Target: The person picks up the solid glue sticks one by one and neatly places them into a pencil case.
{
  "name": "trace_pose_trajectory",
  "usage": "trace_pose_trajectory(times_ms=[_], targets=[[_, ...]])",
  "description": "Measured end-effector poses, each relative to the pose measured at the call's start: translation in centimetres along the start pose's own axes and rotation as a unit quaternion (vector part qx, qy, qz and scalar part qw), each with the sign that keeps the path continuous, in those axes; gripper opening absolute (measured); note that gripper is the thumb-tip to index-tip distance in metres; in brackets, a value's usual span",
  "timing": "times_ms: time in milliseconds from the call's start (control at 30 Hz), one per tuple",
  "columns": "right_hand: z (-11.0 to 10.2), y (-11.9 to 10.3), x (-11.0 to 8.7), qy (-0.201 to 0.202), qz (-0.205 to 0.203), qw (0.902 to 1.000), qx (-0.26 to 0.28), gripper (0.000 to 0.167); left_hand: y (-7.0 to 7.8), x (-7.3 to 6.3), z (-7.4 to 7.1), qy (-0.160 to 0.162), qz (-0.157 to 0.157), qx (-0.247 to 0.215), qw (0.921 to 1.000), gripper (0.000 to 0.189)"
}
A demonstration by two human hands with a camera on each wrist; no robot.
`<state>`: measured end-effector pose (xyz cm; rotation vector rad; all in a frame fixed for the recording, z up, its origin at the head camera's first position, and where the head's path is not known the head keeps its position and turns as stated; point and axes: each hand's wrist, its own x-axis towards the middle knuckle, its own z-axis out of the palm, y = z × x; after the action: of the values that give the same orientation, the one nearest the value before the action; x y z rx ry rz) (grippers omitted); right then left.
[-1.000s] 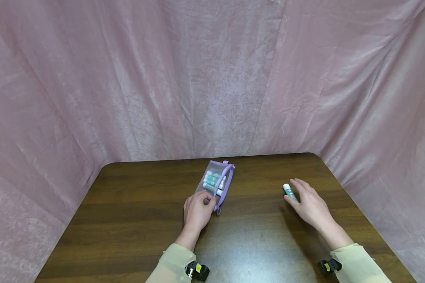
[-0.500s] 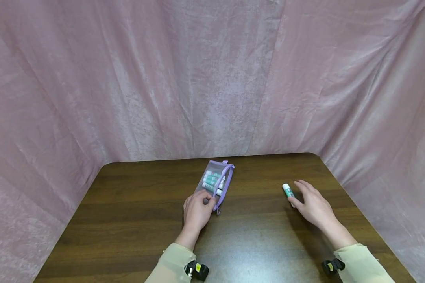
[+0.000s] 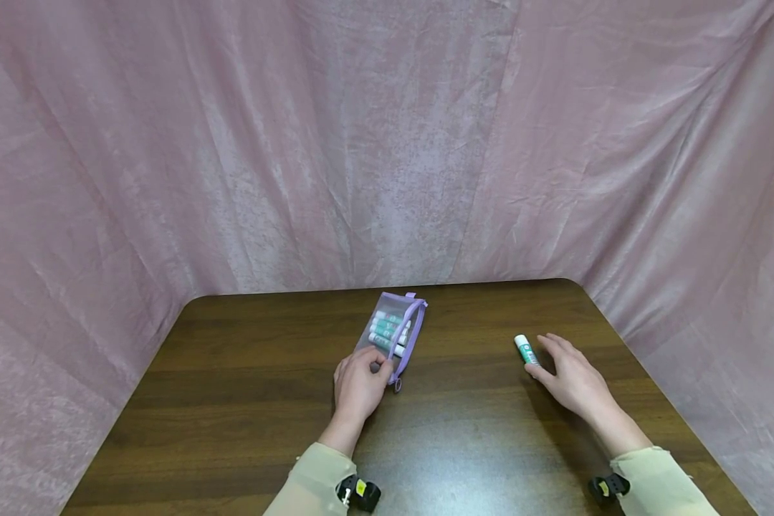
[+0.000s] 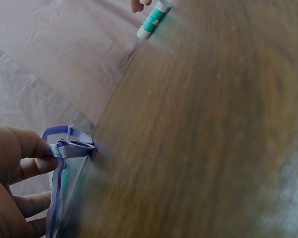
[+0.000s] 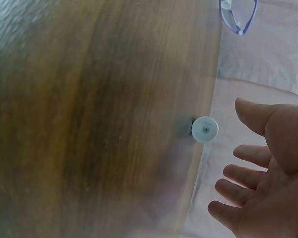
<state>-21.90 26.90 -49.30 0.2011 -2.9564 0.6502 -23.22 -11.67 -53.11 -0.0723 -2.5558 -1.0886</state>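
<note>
My left hand (image 3: 360, 385) pinches the near corner of a purple mesh zipper pouch (image 3: 375, 324), beside its zip pull. In the left wrist view, thumb and forefinger hold the pouch's zip end (image 4: 64, 149). The zip side gapes, and several glue sticks (image 3: 387, 331) with teal labels show through the mesh. To the right, one more glue stick (image 3: 525, 350), with a white cap, lies on the table. Just right of it hovers my right hand (image 3: 574, 380), fingers spread and holding nothing. The right wrist view shows the stick's round white end (image 5: 205, 130) apart from the fingertips.
The dark wooden table (image 3: 245, 373) has rounded far corners. A pink velvet curtain (image 3: 387, 143) hangs behind and on both sides. Each sleeve carries a black wrist camera, one left (image 3: 359, 494) and one right (image 3: 608, 486).
My right hand has drawn back a little to the right and toward me, showing more of the lone glue stick. The left hand and the pouch have stayed in place.
</note>
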Motion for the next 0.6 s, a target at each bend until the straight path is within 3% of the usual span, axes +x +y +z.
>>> trace_pose_trajectory(times_ms=[367,600], targets=[[0.3,0.4,-0.2,-0.016,-0.001,0.9999,-0.003,0.071,-1.5,0.1,1.3,0.044,0.040,-0.002,0.9982,0.018],[0.5,0.7,-0.2,-0.016,-0.008,0.9998,-0.005,0.071,-0.2,0.0,0.2,0.001,0.001,-0.007,1.0000,0.021]])
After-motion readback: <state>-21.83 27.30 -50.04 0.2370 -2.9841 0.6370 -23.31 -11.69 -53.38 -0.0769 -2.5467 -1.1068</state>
